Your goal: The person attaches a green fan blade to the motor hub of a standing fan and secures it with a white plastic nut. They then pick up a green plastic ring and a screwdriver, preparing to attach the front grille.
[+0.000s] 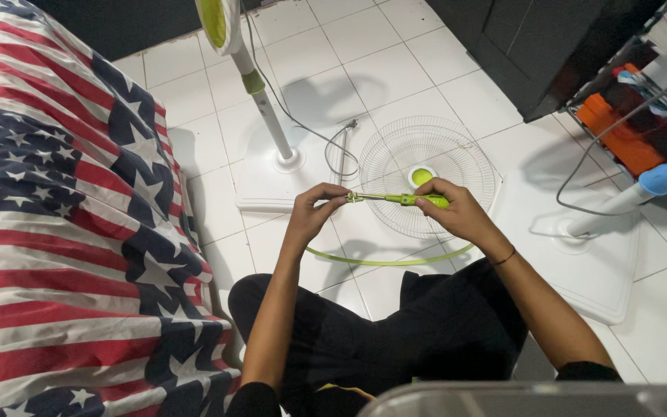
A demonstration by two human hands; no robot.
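White floor tiles [395, 69] run from the person's lap past a flag-patterned cover [63, 255]. Left hand [312, 212] pinches the tip and right hand [457, 208] grips the handle of one green screwdriver [403, 199]. Beyond lie one grille [426, 162], one green ring [387, 261] and two fan stands [272, 123].

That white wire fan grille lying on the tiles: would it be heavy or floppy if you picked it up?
The fan grille is probably light, being thin open wire. It would likely flex a little rather than flop, since its spokes join rings. Lying flat on the tiled floor, it seems unlikely to roll.
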